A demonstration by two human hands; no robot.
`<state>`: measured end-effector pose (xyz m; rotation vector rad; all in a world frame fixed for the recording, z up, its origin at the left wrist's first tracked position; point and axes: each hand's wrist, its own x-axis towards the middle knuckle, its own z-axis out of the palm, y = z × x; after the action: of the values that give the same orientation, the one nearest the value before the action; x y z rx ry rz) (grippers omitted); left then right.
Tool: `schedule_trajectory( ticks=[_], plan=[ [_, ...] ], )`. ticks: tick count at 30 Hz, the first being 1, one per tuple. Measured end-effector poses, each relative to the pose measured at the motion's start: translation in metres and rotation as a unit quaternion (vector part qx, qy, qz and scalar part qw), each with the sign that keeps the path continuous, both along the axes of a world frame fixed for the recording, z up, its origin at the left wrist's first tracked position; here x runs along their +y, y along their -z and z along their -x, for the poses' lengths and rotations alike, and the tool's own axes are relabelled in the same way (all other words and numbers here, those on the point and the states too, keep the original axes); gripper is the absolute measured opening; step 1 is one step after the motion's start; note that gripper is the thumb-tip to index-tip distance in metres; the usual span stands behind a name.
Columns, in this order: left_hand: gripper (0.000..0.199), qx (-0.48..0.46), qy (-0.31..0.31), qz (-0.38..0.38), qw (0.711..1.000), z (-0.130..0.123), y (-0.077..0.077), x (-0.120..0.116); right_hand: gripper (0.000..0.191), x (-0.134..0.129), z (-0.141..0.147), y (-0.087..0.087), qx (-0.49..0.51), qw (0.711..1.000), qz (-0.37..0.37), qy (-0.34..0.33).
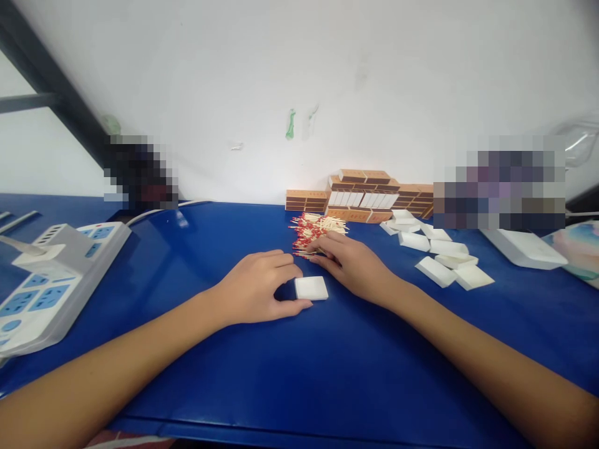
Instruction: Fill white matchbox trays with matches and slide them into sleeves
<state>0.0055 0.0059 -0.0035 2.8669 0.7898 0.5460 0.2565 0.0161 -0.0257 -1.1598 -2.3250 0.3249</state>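
A small white matchbox tray [312,288] lies on the blue table in front of me. My left hand [262,287] holds it at its left end, thumb along the near side and fingers at the far corner. Just beyond it is a pile of red-tipped matches [318,227]. My right hand [349,259] reaches over the near right part of this pile, fingers bent down and pinched at the matches. Whether any match is between the fingertips is hidden.
Several white matchbox trays [442,265] lie scattered at right. Stacked brown matchboxes [360,196] stand against the wall behind the matches. A white power strip [60,280] with a plugged-in adapter sits at left. A larger white box [524,246] lies far right.
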Motion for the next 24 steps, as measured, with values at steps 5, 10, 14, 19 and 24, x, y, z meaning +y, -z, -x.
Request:
schedule_trajectory(
  ticks=[5,10,14,19,24],
  plan=[
    [0.036,0.003,0.0,-0.001,1.0,0.0,0.0,0.0,0.013,0.001,0.003,-0.004,-0.016,1.0,0.013,0.022],
    [0.033,0.005,-0.024,0.003,1.0,0.003,-0.002,0.005,0.017,-0.005,0.001,-0.009,-0.073,0.996,0.038,0.047],
    [0.033,0.006,-0.043,0.002,0.999,0.004,-0.003,0.007,0.014,-0.011,-0.01,-0.018,-0.088,0.993,0.043,0.063],
    [0.032,0.004,-0.046,0.005,0.999,0.003,-0.003,0.007,0.013,-0.025,-0.012,-0.035,-0.074,0.996,0.044,0.037],
    [0.031,-0.003,-0.029,0.005,1.0,0.0,-0.001,0.004,0.008,-0.041,0.006,-0.033,-0.137,0.99,0.019,0.004]
  ],
)
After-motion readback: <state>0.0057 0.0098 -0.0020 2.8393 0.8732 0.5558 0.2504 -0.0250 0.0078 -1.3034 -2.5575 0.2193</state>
